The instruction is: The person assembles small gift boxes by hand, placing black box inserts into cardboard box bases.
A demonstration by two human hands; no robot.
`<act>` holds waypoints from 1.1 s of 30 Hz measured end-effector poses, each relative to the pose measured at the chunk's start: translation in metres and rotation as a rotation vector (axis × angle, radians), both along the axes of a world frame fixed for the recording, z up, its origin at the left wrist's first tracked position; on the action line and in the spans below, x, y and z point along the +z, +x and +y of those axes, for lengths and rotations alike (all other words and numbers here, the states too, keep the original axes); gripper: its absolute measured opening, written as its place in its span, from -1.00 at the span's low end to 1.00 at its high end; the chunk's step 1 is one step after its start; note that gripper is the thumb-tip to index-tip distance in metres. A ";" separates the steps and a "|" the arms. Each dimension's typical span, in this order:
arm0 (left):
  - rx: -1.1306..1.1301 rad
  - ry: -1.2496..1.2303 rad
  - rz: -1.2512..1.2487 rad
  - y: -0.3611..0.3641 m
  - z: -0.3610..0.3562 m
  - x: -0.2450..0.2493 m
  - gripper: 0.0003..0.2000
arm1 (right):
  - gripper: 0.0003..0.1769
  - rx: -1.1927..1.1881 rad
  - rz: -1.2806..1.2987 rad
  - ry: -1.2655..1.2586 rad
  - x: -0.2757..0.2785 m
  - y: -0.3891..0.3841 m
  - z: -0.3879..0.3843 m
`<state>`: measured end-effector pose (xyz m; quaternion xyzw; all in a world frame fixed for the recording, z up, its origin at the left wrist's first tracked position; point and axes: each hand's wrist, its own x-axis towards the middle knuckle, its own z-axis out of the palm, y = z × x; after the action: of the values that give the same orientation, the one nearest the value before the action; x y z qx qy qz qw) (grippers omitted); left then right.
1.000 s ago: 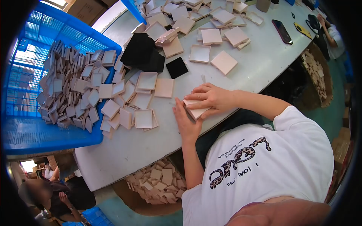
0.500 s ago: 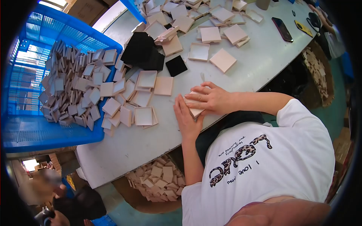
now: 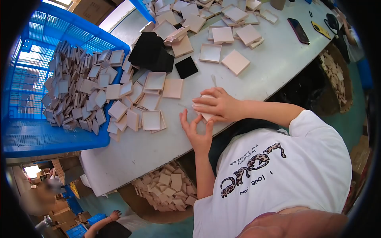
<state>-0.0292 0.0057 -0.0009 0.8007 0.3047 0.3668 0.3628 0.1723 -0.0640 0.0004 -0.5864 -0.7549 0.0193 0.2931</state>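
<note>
A small pale-pink square box (image 3: 206, 115) lies at the near edge of the white worktable, largely covered by my hands. My right hand (image 3: 223, 105) is closed over it from above, fingers across the top and thumb at the near side. Beside its near-left corner is my left hand (image 3: 198, 136), fingers spread apart and thumb tip close to the box. Left of my hands lie a closed pink box (image 3: 173, 88) and an open tray-like box half (image 3: 151, 120). A black square pad (image 3: 186, 68) sits farther off, next to a black folded piece (image 3: 149, 51).
A blue plastic crate (image 3: 59, 143) full of small boxes stands at the left. More box halves (image 3: 235, 62) spread over the table's far side. A phone (image 3: 298, 31) lies at the right. Below the edge is a bin of boxes (image 3: 166, 188). Another person's arm (image 3: 104, 223) shows lower left.
My left hand has loosened from the box and drawn slightly toward me, its fingers spreading. My right hand stays on the box. The other person at lower left has moved.
</note>
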 end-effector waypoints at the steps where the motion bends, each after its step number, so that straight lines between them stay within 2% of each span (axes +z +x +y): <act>1: 0.025 -0.001 0.013 -0.002 0.001 0.000 -0.71 | -0.29 -0.012 -0.069 0.001 0.002 -0.001 -0.001; 3: 0.072 -0.002 0.042 -0.006 0.002 0.002 -0.71 | -0.28 -0.038 -0.205 0.003 0.006 -0.004 -0.004; 6: 0.363 0.220 0.001 -0.027 0.031 -0.005 -0.75 | -0.27 -0.050 -0.250 -0.023 0.009 -0.005 -0.005; 9: 0.614 0.228 0.266 -0.035 0.070 0.026 -0.79 | -0.34 -0.007 -0.076 -0.055 0.023 0.006 0.009; 12: 0.608 0.177 0.466 -0.054 0.103 0.019 -0.84 | -0.38 -0.063 0.230 0.088 0.020 0.051 0.069; 14: 0.556 0.218 0.418 -0.062 0.117 0.005 -0.88 | -0.50 -0.312 0.048 0.130 0.014 0.066 0.097; 17: 0.492 0.286 0.243 -0.063 0.112 0.007 -0.91 | -0.62 -0.283 0.028 -0.139 -0.008 0.090 0.123; 18: 0.477 0.308 0.165 -0.059 0.106 0.010 -0.92 | -0.66 -0.280 0.052 -0.132 -0.010 0.092 0.126; 20: 0.312 0.368 0.080 -0.040 0.076 0.032 -0.92 | -0.73 -0.271 0.096 -0.125 -0.014 0.096 0.130; 23: 0.003 0.461 0.043 0.000 0.025 0.059 -0.91 | -0.73 -0.257 0.135 -0.127 -0.020 0.101 0.134; 26: -0.150 0.436 0.232 0.023 0.001 0.046 -0.82 | -0.72 -0.233 0.106 0.103 -0.010 0.103 0.124; 29: -0.237 0.287 0.171 0.029 0.008 0.012 -0.67 | -0.67 -0.264 0.194 0.414 0.029 0.095 0.095; 32: -0.267 0.091 0.061 0.028 0.017 -0.006 -0.39 | -0.61 -0.241 0.387 0.364 0.058 0.072 0.039; 33: -0.238 0.093 0.032 0.031 0.018 -0.005 -0.30 | -0.58 -0.155 0.344 0.339 0.054 0.068 0.020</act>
<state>0.0018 0.0240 -0.0059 0.8530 0.1959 0.3220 0.3611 0.2405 -0.0436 0.0541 -0.5731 -0.6391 -0.0305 0.5121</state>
